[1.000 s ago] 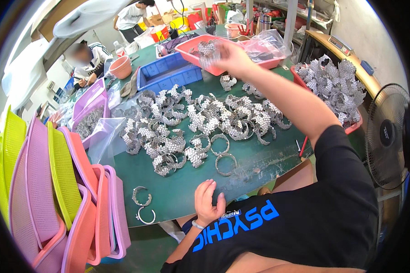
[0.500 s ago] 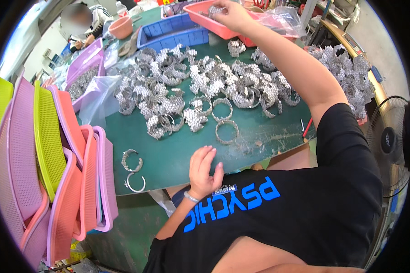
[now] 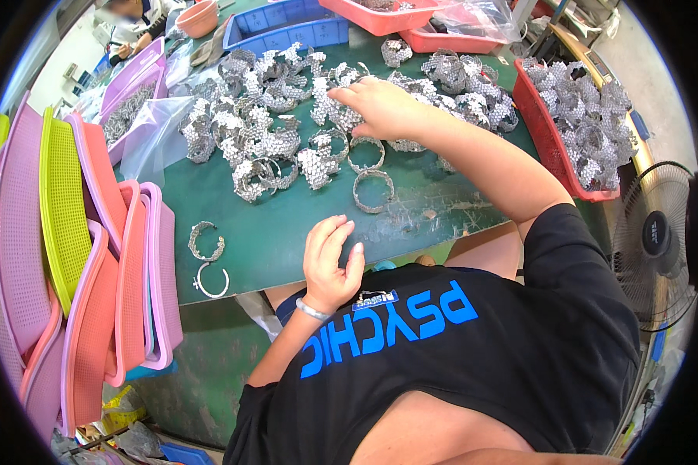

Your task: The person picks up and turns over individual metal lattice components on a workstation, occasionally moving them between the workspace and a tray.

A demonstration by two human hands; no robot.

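Curved silver metal bracelets [image 3: 316,168] look shiny and roughly scaled; the flat green tabletop [image 3: 275,240] is smooth but scuffed, the rectangular blue plastic tray [image 3: 302,36] glossy, the black cloth T-shirt [image 3: 481,372] matt.

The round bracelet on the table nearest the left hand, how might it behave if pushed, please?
The bracelet likely feels stiff, given its even round shape, and fairly light, being thin. Lying flat, it would probably slide rather than roll.
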